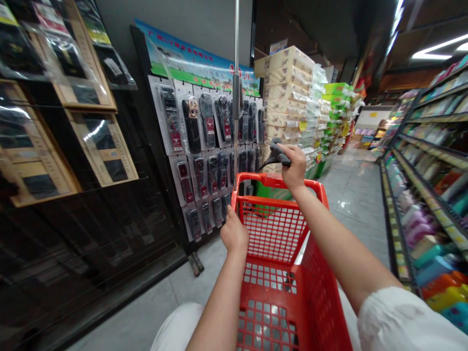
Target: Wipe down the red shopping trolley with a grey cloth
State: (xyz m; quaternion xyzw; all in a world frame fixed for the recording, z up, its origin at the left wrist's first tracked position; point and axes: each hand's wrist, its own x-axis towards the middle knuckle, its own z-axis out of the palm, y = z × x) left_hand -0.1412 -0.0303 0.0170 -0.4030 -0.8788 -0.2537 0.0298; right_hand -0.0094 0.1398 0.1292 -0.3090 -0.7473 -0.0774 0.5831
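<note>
A red plastic shopping basket with grid walls stands in front of me, its inside bare. My left hand is closed around the left side of its rim. Above the far rim, my right hand is closed on a dark grey cloth, which bunches out to the left of the fingers. A thin metal pole with a grey sleeve rises by the basket's far left corner. What lies under the left fingers is hidden.
Packaged belts hang on a display rack ahead left. Boxed goods hang on the dark wall at far left. Stacked cream cartons stand behind the basket. A long shelf of bottles lines the right, across a grey tiled aisle.
</note>
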